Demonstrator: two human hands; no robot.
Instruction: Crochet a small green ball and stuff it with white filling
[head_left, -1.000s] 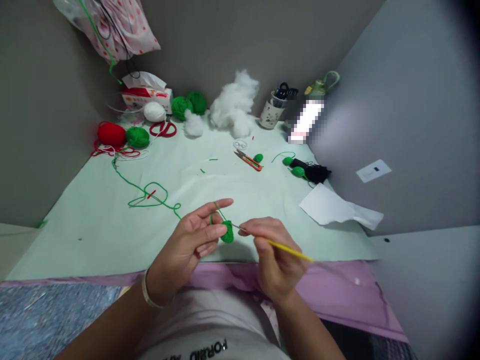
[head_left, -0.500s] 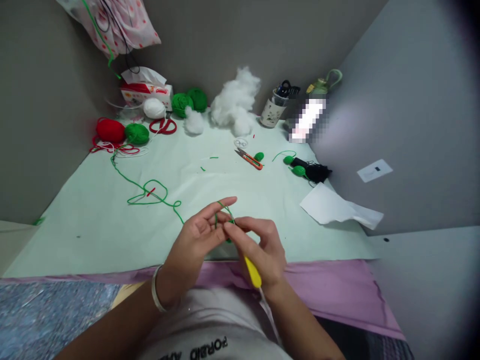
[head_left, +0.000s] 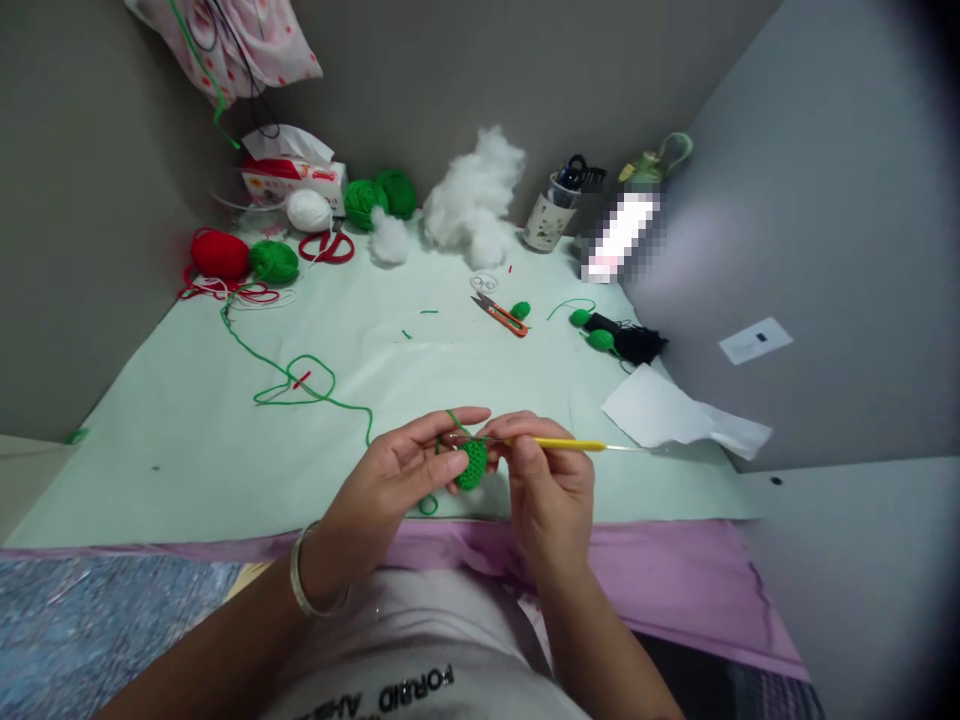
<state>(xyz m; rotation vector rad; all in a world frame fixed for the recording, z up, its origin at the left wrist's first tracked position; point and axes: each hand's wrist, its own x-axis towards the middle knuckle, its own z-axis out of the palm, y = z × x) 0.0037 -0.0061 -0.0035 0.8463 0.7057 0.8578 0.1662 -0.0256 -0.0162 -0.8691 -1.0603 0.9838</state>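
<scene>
Between my hands is a small rounded piece of green crochet (head_left: pixel 472 466). My left hand (head_left: pixel 401 470) pinches it between thumb and fingers, with green yarn (head_left: pixel 369 418) running over the raised index finger and back across the table. My right hand (head_left: pixel 551 480) grips a yellow-handled crochet hook (head_left: pixel 577 444), held nearly level. The hook's metal tip lies at the top edge of the crochet piece, close to my left fingers; whether it is through a stitch I cannot tell.
Beyond my hands lie orange thread snips (head_left: pixel 501 314), a small green crochet ball (head_left: pixel 520 310) and white stuffing (head_left: pixel 480 200). Red yarn (head_left: pixel 220 254) and red scissors (head_left: pixel 327 247) are at the back left. Black yarn (head_left: pixel 637 343) and white paper (head_left: pixel 675 412) lie right.
The hook has swung from steeply slanted to nearly level, its handle end now pointing right. My right hand has moved slightly right and turned, and the green crochet piece shows more fully.
</scene>
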